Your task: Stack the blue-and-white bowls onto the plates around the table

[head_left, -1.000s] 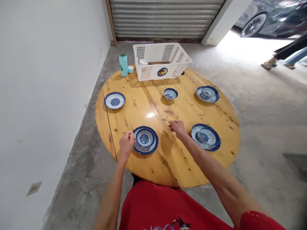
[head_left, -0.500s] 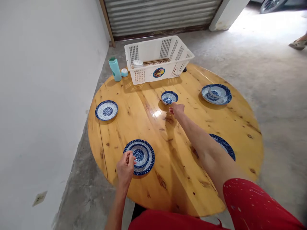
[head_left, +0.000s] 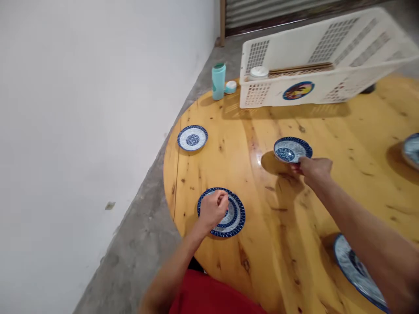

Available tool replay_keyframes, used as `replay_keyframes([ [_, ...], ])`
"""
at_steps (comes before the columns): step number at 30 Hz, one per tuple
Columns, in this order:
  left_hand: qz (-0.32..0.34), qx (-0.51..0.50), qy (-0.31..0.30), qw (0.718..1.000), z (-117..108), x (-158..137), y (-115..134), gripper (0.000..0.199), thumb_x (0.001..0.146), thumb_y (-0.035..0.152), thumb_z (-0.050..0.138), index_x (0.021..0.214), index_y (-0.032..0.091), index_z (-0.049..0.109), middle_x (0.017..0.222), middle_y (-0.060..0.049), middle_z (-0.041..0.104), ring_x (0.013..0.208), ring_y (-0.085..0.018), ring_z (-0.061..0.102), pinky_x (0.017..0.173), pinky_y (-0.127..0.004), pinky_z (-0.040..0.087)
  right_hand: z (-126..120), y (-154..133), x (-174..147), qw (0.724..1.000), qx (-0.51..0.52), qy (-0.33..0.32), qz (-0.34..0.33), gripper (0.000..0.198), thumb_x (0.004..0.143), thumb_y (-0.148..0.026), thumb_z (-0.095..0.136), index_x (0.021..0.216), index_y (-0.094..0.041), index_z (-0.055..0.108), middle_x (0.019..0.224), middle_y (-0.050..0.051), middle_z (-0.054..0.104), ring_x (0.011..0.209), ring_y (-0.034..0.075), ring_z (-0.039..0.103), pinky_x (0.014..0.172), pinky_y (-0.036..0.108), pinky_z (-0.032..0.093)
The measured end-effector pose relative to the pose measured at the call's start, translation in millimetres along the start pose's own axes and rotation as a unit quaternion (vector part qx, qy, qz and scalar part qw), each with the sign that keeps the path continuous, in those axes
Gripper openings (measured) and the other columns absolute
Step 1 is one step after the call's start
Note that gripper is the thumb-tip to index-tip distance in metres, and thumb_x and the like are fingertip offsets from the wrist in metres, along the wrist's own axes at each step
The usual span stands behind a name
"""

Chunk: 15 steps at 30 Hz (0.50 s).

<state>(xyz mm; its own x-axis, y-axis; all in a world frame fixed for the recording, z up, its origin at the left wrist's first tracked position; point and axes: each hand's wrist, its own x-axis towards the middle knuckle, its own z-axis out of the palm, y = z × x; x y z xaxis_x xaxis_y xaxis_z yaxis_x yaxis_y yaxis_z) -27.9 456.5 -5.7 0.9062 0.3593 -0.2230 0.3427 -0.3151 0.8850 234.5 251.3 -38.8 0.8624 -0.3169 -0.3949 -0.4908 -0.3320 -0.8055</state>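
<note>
My right hand (head_left: 314,170) reaches across the round wooden table (head_left: 248,131) and grips the near rim of a small blue-and-white bowl (head_left: 290,149); the bowl casts a shadow to its lower left. My left hand (head_left: 214,208) has its fingers curled shut and hovers over the left part of a blue-patterned bowl stacked on a plate (head_left: 235,214) near the table's front edge. I see nothing held in that hand.
A lone small plate (head_left: 192,138) lies at the table's left. A teal bottle (head_left: 218,81) and its cap (head_left: 231,87) stand by a white plastic basket (head_left: 327,48) at the back. Partly visible plates sit at bottom right (head_left: 355,270) and right edge (head_left: 412,150). White wall and concrete floor lie left.
My right hand stretched forward from the table's middle and took hold of the small bowl's rim. My left hand shifted from beside the near plate to over it. My view moved closer and leftward.
</note>
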Motion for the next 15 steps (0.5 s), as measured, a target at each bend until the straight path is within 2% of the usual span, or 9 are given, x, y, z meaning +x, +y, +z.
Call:
replay_keyframes([
  [3, 0.009, 0.025, -0.007, 1.000, -6.6, 29.7, 5.0, 0.019, 0.093, 0.030, 0.050, 0.093, 0.020, 0.066, 0.081, -0.001, 0.074, 0.070, -0.013, 0.072, 0.069, -0.022, 0.053, 0.0, 1.2, -38.6, 0.997, 0.035, -0.063, 0.000, 0.032, 0.086, 0.004, 0.057, 0.060, -0.015, 0.055, 0.047, 0.004, 0.055, 0.038, 0.010, 0.051, 0.039, 0.017, 0.043],
  [7, 0.008, 0.052, -0.027, 0.998, -19.4, 82.0, 7.0, 0.029, 0.096, 0.037, 0.052, 0.111, 0.017, 0.068, 0.091, -0.004, 0.076, 0.079, -0.016, 0.074, 0.080, -0.025, 0.054, 16.2, -8.3, -88.2, 0.989, 0.036, -0.141, -0.035, 0.029, 0.083, 0.005, 0.058, 0.059, -0.012, 0.061, 0.050, 0.008, 0.061, 0.040, 0.012, 0.055, 0.038, 0.017, 0.045],
  [11, 0.034, 0.067, -0.078, 0.994, -45.6, 127.5, 7.6, 0.041, 0.100, 0.048, 0.047, 0.118, 0.018, 0.067, 0.085, -0.003, 0.076, 0.077, -0.017, 0.073, 0.079, -0.027, 0.054, 52.8, -24.4, -124.0, 0.980, 0.012, -0.189, -0.065, 0.027, 0.079, 0.003, 0.058, 0.059, -0.014, 0.062, 0.047, 0.004, 0.060, 0.039, 0.011, 0.055, 0.037, 0.016, 0.045],
  [15, 0.066, 0.140, -0.085, 0.984, -91.1, 163.2, 5.6, 0.031, 0.100, 0.040, 0.046, 0.100, 0.019, 0.069, 0.080, -0.003, 0.074, 0.081, -0.020, 0.073, 0.078, -0.027, 0.053, 99.9, -47.2, -145.3, 0.978, -0.031, -0.187, -0.091, 0.022, 0.076, -0.003, 0.061, 0.059, -0.017, 0.062, 0.047, 0.001, 0.061, 0.040, 0.011, 0.057, 0.039, 0.016, 0.048],
])
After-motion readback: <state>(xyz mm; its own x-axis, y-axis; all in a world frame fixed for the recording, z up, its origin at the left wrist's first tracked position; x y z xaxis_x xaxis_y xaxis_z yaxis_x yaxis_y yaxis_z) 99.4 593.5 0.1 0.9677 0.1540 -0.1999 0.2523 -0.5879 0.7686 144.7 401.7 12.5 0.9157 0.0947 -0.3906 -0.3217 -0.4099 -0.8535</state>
